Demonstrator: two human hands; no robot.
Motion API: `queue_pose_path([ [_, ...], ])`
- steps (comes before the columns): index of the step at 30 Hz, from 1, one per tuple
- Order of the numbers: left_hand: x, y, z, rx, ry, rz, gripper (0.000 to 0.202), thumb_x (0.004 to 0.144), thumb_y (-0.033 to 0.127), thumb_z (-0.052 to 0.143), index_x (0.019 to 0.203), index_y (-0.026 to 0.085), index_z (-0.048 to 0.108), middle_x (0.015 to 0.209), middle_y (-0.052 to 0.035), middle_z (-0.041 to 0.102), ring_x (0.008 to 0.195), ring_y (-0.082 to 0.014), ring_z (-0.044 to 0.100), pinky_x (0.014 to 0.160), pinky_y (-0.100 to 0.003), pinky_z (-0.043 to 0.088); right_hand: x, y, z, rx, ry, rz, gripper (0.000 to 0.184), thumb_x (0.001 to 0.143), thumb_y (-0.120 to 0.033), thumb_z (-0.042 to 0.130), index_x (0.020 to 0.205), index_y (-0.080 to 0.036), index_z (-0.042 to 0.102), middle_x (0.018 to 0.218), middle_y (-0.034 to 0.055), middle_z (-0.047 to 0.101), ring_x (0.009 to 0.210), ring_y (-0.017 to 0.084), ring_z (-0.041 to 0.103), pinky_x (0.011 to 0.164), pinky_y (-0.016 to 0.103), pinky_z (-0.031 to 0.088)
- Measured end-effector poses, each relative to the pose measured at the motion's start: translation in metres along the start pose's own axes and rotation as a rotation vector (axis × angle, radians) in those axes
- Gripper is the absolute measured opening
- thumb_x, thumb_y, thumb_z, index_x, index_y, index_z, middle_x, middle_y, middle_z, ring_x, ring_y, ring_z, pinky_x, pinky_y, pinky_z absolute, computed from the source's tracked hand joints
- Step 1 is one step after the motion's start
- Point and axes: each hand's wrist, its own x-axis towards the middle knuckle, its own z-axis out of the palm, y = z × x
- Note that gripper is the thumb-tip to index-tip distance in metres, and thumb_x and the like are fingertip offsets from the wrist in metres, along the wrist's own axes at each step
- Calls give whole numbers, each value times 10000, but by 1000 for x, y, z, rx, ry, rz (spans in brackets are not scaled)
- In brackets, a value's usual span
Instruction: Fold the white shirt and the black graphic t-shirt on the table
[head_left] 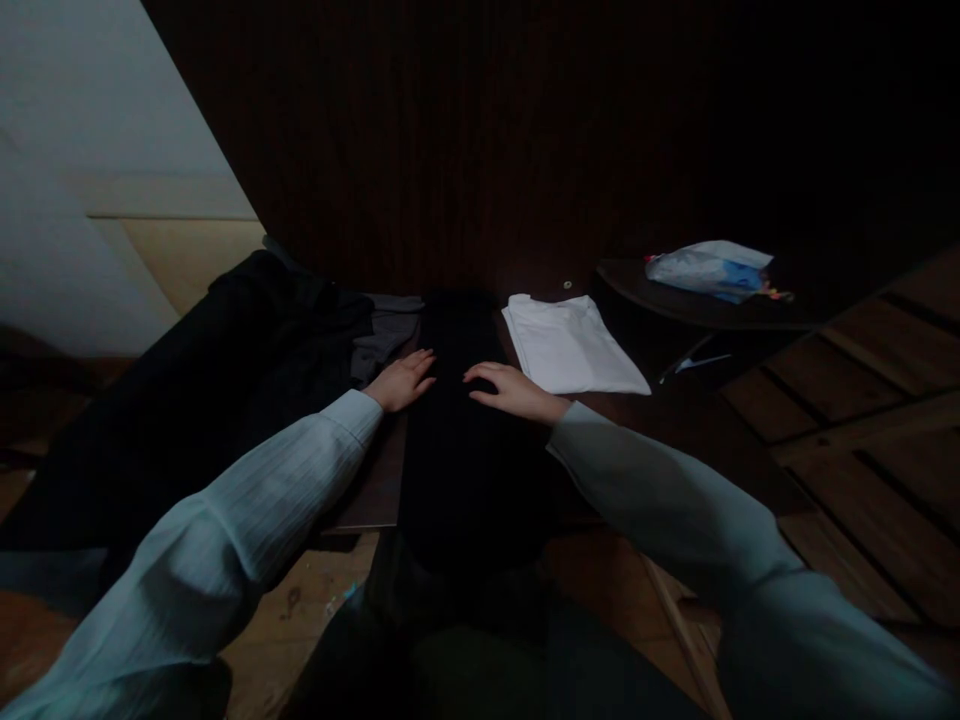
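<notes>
A long piece of black cloth (469,460), perhaps a folded garment, runs down the middle of a dark wooden surface (375,500) and over its front edge. My left hand (403,381) lies at the cloth's left edge with its fingers stretched out. On the right side, my right hand (514,390) rests on or just over the same cloth, fingers apart and slightly bent. Neither hand grips anything. A folded white cloth (574,345) lies just beyond my right hand. It is too dark to make out the black cloth's folds.
A heap of black clothes (202,400) with a grey garment (386,330) lies to the left. At the right, a plastic packet (709,270) sits on a small dark shelf (645,290). A dark wooden panel (450,150) rises behind; wooden slats (870,480) stand at far right.
</notes>
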Motion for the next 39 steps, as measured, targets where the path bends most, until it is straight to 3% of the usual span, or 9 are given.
queue_pose_path([
  [3, -7, 5, 6, 9, 44, -65, 492, 886, 347, 229, 1315, 123, 318, 1413, -111, 297, 1305, -198, 250, 1043, -395, 261, -33, -9, 0, -72, 12, 63, 221, 782, -266, 534, 984, -176, 548, 1068, 63, 546, 1026, 163, 504, 907, 308, 399],
  [10, -7, 8, 9, -6, 59, -101, 483, 887, 321, 236, 1328, 140, 307, 1414, -94, 300, 1308, -185, 245, 1044, -403, 249, -50, -13, -3, -336, -11, 614, 227, 801, -355, 500, 873, -146, 551, 871, 83, 593, 817, 185, 565, 715, 274, 425],
  [17, -8, 8, 5, 3, 33, -92, 489, 885, 294, 246, 1338, 114, 290, 1417, -103, 288, 1312, -186, 234, 1047, -401, 239, -36, -17, -26, -441, -330, 645, 266, 858, -286, 346, 886, -173, 585, 912, 88, 636, 815, 185, 593, 611, 250, 381],
  [22, -8, 9, 7, -13, 33, -97, 484, 882, 282, 267, 1338, 123, 291, 1425, -97, 273, 1316, -193, 223, 1051, -408, 221, -39, -11, -35, -466, -390, 708, 303, 867, -333, 344, 866, -178, 604, 907, 94, 643, 824, 200, 596, 610, 258, 387],
  [25, -7, 7, 10, -26, 47, -95, 477, 880, 273, 278, 1333, 123, 301, 1418, -101, 290, 1309, -200, 240, 1044, -417, 229, -30, -14, -38, -458, -243, 549, 228, 835, -324, 440, 907, -168, 589, 914, 87, 629, 850, 197, 577, 667, 270, 410],
  [28, -7, 10, 5, -5, 110, -83, 446, 870, 248, 308, 1291, 114, 369, 1387, -117, 346, 1283, -214, 290, 1031, -424, 241, -9, -16, -38, -386, -131, 116, 267, 777, -122, 481, 1027, -174, 558, 1096, 70, 571, 1016, 181, 505, 821, 283, 391],
  [31, -16, 28, -13, 52, 196, -113, 344, 838, 206, 354, 1108, 109, 545, 1219, -143, 519, 1147, -236, 444, 951, -387, 329, 19, -16, -35, -408, -174, -215, 384, 723, 1, 450, 1040, -181, 568, 1193, 60, 520, 1107, 184, 431, 897, 322, 336],
  [34, -38, 65, -35, 29, 174, -233, 346, 859, 282, 319, 861, 124, 627, 890, -113, 623, 869, -209, 570, 768, -320, 412, 42, -14, -30, -494, -301, -337, 293, 712, -19, 495, 945, -160, 605, 1075, 76, 570, 1045, 200, 441, 867, 338, 318],
  [39, -82, 127, -45, -198, -101, -238, 546, 816, 583, 297, 705, 153, 615, 732, -65, 609, 673, -176, 582, 580, -266, 394, 61, -16, -25, -606, -461, -395, 143, 727, -120, 535, 822, -162, 633, 946, 77, 576, 922, 202, 437, 782, 325, 299],
])
